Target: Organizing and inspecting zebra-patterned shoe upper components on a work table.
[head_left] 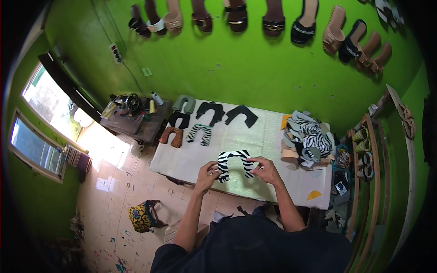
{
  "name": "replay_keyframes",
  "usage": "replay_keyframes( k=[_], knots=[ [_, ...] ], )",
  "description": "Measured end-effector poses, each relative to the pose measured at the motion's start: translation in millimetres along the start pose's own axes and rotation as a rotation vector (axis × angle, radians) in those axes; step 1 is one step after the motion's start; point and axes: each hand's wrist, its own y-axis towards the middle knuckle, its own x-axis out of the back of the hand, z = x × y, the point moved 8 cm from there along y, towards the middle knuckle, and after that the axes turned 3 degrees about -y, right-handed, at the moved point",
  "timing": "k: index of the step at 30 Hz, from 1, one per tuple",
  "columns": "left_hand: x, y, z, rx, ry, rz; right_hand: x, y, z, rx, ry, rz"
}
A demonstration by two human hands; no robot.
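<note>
Zebra-striped U-shaped upper piece (234, 164) pinched in both grips, left hand (207, 175) and right hand (266, 170); six cut pieces (199, 133) laid out on white surface (264, 136), mixed pile (307, 139) unsorted.

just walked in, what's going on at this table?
A person stands at a white-covered table, holding a zebra-striped U-shaped cutout just above it. The left hand pinches one leg and the right hand pinches the other. Farther back on the table lie similar cutouts in rows: black ones, a brown one, a grey-green one and another zebra one. A heap of mixed pieces sits at the right end. Sandals hang on the green wall behind.
</note>
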Motion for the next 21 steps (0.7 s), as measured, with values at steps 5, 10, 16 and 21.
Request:
replay_keyframes(
  k=[5, 10, 16, 21],
  knots=[
    [79.4, -23.5, 4.8, -0.043, 0.012, -0.037, -84.0, 16.2, 25.3, 0.067, -0.077, 0.045],
    [142.4, -29.4, 8.4, -0.028, 0.036, -0.071, -134.9, 39.3, 37.5, 0.013, -0.089, 0.056],
    [185.5, -8.0, -3.0, -0.054, 0.026, -0.085, -167.1, 76.0, 38.9, -0.059, -0.057, 0.060],
    [210.3, 30.6, -2.2, -0.019, 0.042, -0.069, -183.1, 116.4, 29.5, 0.001, -0.024, 0.026]
  ],
)
